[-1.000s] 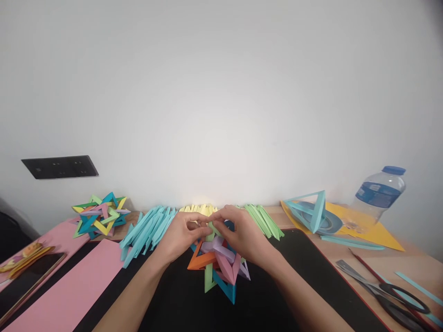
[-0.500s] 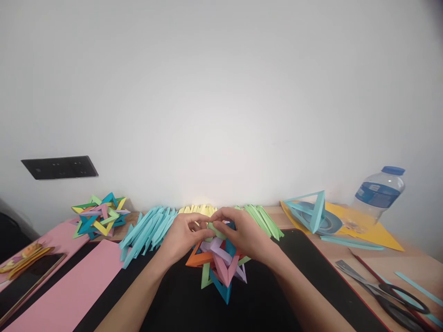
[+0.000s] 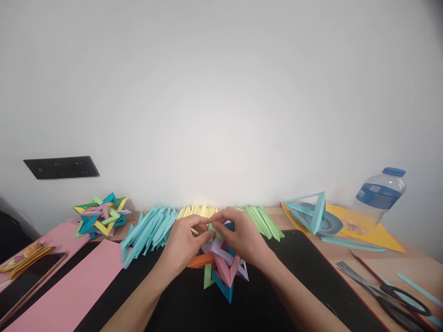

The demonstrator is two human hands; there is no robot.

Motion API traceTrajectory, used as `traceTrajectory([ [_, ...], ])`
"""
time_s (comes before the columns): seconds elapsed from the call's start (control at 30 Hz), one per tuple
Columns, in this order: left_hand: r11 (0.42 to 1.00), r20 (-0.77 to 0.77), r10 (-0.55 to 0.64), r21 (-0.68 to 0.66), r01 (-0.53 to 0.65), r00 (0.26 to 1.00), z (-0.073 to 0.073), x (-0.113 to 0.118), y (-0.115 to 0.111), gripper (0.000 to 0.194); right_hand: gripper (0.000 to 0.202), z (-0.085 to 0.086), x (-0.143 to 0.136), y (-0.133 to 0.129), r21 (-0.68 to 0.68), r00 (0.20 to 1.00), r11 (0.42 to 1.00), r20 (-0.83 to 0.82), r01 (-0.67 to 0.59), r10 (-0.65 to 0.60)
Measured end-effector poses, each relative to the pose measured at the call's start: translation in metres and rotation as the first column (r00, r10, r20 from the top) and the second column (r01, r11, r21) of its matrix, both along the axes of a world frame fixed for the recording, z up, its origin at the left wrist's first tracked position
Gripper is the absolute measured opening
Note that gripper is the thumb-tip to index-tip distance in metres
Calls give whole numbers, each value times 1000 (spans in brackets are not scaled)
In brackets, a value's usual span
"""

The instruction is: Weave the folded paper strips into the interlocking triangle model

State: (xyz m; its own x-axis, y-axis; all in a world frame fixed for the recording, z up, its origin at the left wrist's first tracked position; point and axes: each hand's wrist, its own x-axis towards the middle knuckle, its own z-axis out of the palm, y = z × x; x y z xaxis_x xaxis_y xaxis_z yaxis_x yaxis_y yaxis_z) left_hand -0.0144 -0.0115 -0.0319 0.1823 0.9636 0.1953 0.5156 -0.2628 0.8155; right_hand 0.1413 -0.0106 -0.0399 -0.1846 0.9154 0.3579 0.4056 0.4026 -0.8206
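Over the black mat, a folded-paper star model in orange, pink, purple, blue and green sits between my hands. My left hand is closed, thumb and fingers pinching a light green paper strip at the top of the model. From the other side my right hand pinches the same strip, its fingertips almost meeting those of the left. The fingers partly hide the strip and the model's upper side.
Blue strips, yellow strips and green strips lie along the back. A finished-looking paper star and pink paper are left. Scissors, a tape roll, a blue paper frame and a bottle are right.
My left hand has shifted slightly right and closer to my right hand, covering more of the model's orange part. The model has turned or tilted a little.
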Motion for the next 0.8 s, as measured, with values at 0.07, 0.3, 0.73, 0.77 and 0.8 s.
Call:
traceTrajectory([
  [0.07, 1000, 12, 20, -21, -20, 1000, 1, 0, -1, 26, 18, -1, -2, -1, 10, 1000, 1000, -8, 26, -26],
  [0.3, 999, 102, 36, -35, -32, 994, 1, 0, 1, 21, 14, 0, -5, -3, -26, 999, 999, -26, 30, -31],
  [0.73, 989, 170, -118, -73, 132, 978, 2, -11, 7, 14, 14, 7, 7, -3, -57, 987, 986, 34, -156, 158],
  [0.77, 986, 168, -135, -71, 149, 976, 3, -12, 7, 15, 16, 9, 11, -3, -64, 983, 982, 47, -175, 178],
  [0.8, 985, 161, -146, -70, 158, 976, 5, -12, 7, 16, 17, 11, 14, -3, -68, 980, 980, 58, -187, 191],
])
